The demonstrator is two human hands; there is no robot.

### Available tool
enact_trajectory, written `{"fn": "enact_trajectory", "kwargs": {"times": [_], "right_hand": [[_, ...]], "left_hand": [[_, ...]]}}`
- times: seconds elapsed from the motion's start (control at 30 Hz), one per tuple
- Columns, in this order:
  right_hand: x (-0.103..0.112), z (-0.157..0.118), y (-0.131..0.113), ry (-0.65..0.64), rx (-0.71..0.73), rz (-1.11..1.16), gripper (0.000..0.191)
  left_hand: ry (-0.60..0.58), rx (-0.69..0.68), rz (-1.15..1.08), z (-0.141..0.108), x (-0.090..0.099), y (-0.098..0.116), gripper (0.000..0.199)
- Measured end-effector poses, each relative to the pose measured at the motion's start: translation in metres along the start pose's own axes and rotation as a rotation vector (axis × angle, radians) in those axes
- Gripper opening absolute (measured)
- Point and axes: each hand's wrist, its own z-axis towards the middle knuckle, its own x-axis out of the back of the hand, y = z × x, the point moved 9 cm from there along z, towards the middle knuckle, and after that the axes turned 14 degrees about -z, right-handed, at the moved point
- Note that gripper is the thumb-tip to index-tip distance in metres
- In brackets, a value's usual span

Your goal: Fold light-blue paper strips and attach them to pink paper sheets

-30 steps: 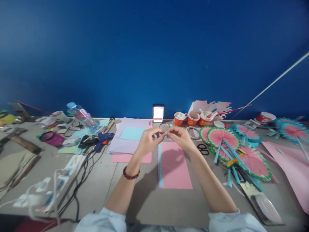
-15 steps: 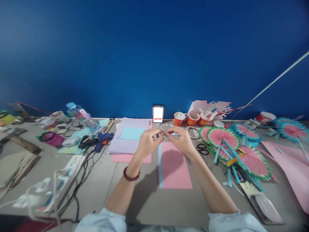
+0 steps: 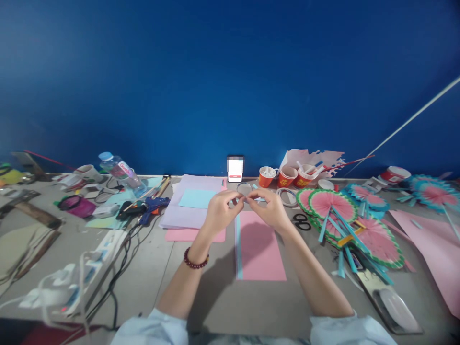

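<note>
Blue, flat and smooth, the wall (image 3: 230, 86) meets the far edge of a grey worktop (image 3: 219, 306). Both hands come in from the near edge and meet past its middle, toward the wall. Thumb and forefinger of the left hand (image 3: 223, 209) and of the right hand (image 3: 269, 208) are pinched, tips together, on what seems to be a small piece (image 3: 246, 199); it is too small to tell its material or which way it points.

Nearer the person than the fingertips lies the pink sheet (image 3: 264, 256), its long axis running between the near and far edges. The right hand is the nearer to it, over its far end; the left hand is off to its left, beside purple paper (image 3: 181, 219). A pale blue strip (image 3: 239, 254) follows the sheet's left edge.

Paper here looks matte and flat. Toward the right edge, fans (image 3: 332, 205) show pleated pink faces and scalloped green rims; black scissors (image 3: 302, 222) lie between them and the sheet. Squat red cups (image 3: 266, 180) and an upright phone (image 3: 235, 170) line the far edge. On the left wrist, a bracelet (image 3: 196, 266) of round, dark red beads.
</note>
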Motion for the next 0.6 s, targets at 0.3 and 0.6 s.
{"fn": "enact_trajectory", "kwargs": {"times": [0.3, 0.6], "right_hand": [[-0.003, 0.0, 0.005, -0.015, -0.037, 0.001, 0.01], [0.009, 0.003, 0.023, -0.024, -0.13, 0.156, 0.013]], "left_hand": [[0.083, 0.003, 0.068, 0.0, 0.005, -0.002, 0.015], [0.296, 0.276, -0.048, 0.003, 0.054, -0.069, 0.017]]}}
